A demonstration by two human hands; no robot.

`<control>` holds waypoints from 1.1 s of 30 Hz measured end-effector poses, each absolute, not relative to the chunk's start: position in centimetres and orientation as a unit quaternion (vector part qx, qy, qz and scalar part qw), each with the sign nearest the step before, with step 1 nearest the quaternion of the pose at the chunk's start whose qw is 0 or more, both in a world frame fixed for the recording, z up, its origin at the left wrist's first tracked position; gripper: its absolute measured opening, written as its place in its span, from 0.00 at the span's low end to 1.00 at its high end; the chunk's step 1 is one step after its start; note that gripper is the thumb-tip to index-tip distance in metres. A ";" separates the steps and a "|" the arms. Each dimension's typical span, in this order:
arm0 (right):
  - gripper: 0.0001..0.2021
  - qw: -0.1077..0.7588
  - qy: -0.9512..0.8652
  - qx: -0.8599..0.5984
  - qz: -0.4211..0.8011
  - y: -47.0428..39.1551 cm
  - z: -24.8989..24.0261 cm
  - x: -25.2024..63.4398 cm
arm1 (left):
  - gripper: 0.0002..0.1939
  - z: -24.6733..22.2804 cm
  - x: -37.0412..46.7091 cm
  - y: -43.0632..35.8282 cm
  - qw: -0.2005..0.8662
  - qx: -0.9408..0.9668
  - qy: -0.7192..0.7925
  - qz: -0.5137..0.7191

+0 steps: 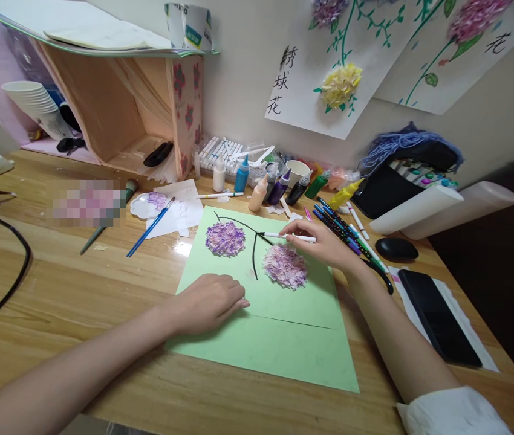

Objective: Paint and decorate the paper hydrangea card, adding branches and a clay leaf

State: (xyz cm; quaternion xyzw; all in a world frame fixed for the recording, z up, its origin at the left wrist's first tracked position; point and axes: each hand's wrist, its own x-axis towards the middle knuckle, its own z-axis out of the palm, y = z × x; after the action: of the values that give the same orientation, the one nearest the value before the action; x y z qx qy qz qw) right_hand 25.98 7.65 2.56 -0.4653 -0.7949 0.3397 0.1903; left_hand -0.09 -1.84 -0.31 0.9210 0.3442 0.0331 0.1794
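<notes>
A sheet of green paper [284, 356] lies on the desk, with two textured flower heads on it: a purple one [225, 239] and a paler pink-purple one [285, 266]. My right hand [314, 238] pinches a white marker pen [300, 238], its dark tip touching the paper where black curved lines [254, 260] meet between and above the flowers. Lower left on the same sheet rests my left hand [214, 300], fingers curled together and nothing visible in them. A thin crease runs across the paper to the right of it.
Behind the paper stand several paint bottles [279, 186] and a box of markers [225, 148]. Patterned pens [343, 226], a black mouse [396, 248] and a phone [438, 317] lie at right. A blue paintbrush [150, 227] and palette [149, 204] are at left. Flower pictures [315, 115] hang behind.
</notes>
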 end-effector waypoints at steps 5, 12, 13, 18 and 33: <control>0.10 0.188 -0.795 -0.459 0.349 7.7 2.5 26.0 | 0.19 -0.4 -0.1 -1.9 0.180 0.921 0.343 0.039; 0.10 0.176 -0.799 -0.454 0.352 7.4 2.8 26.0 | 0.19 -0.2 -0.1 -1.8 0.181 0.921 0.345 0.029; 0.10 0.171 -0.801 -0.451 0.355 7.4 2.9 26.0 | 0.19 -0.2 -0.1 -1.8 0.180 0.921 0.345 0.026; 0.09 0.159 -0.811 -0.429 0.365 7.4 3.0 26.2 | 0.19 -0.1 0.0 -1.8 0.175 0.921 0.346 0.021; 0.07 0.151 -0.814 -0.420 0.372 7.3 3.0 26.2 | 0.19 -0.1 -0.1 -1.8 0.189 0.919 0.345 0.039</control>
State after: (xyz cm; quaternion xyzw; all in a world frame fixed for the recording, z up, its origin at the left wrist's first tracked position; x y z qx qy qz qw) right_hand 26.18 7.31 3.04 -0.4204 -0.8137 0.3721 0.1505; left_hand -0.09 -1.84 -0.05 0.9187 0.3449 0.0387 0.1886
